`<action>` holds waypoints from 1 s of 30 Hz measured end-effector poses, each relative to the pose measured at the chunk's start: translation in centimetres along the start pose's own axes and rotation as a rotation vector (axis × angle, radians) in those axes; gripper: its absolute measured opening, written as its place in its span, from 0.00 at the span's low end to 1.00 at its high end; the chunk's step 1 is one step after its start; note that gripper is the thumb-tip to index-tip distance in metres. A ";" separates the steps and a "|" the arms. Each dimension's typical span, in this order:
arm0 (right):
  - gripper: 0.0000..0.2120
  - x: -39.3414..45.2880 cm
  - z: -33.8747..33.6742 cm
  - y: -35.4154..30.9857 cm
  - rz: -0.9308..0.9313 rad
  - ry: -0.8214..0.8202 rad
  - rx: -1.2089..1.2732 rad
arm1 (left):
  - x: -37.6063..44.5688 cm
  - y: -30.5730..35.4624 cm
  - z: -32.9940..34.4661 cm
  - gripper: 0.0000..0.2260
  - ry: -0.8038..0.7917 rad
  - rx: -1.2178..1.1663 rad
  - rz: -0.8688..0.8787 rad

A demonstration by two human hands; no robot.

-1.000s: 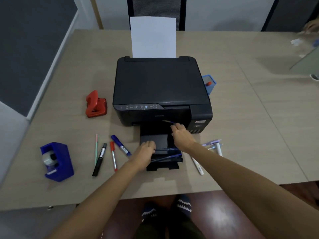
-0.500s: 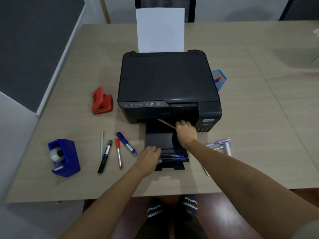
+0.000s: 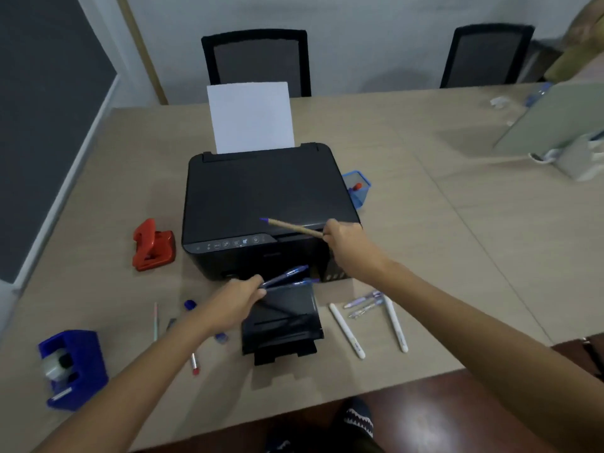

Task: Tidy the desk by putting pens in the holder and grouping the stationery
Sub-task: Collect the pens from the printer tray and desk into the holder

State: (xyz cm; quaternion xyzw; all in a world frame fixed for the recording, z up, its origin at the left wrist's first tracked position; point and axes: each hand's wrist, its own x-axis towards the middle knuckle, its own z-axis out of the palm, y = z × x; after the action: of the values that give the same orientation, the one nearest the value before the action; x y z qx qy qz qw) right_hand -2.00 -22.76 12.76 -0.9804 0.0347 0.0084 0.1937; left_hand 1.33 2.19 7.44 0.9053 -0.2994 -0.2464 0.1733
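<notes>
My right hand (image 3: 346, 243) grips a tan pen with a blue tip (image 3: 291, 227), held above the front of the black printer (image 3: 261, 197). My left hand (image 3: 235, 302) is closed on two blue pens (image 3: 287, 276) lifted over the printer's output tray (image 3: 284, 325). A blue pen holder (image 3: 359, 188) stands right of the printer with a red-capped item in it. Two white pens (image 3: 347, 331) and small purple pens (image 3: 362, 302) lie right of the tray. More pens (image 3: 194, 362) lie left of the tray, partly hidden by my left arm.
A red hole punch (image 3: 152, 245) sits left of the printer. A blue tape dispenser (image 3: 73, 367) stands at the near left. White paper (image 3: 251, 117) rises from the printer's rear feed. Two black chairs (image 3: 258, 60) stand behind the desk. A pale green object (image 3: 555, 122) lies at the far right.
My right hand has lifted the tan pen out of the printer's front slot. My left hand has picked the two blue pens up off the tray. The view has tilted up.
</notes>
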 end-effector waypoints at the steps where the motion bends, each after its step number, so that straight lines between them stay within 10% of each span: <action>1: 0.07 0.3 -2.1 1.2 0.032 0.075 0.032 | 0.8 0.9 -1.6 0.09 0.032 0.015 0.027; 11: 0.08 7.1 -8.5 18.5 0.427 0.341 0.213 | 16.0 16.0 -9.6 0.14 0.372 0.113 0.012; 30: 0.08 19.0 -4.4 26.3 0.165 0.048 0.217 | 37.0 22.5 -5.2 0.13 0.063 0.480 -0.393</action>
State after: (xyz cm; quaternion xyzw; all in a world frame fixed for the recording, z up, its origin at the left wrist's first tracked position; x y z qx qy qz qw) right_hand 15.11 -49.95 6.26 -0.9475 0.1207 -0.0030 0.2962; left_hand 19.80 -37.29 9.36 0.9681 -0.1627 -0.1693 -0.0873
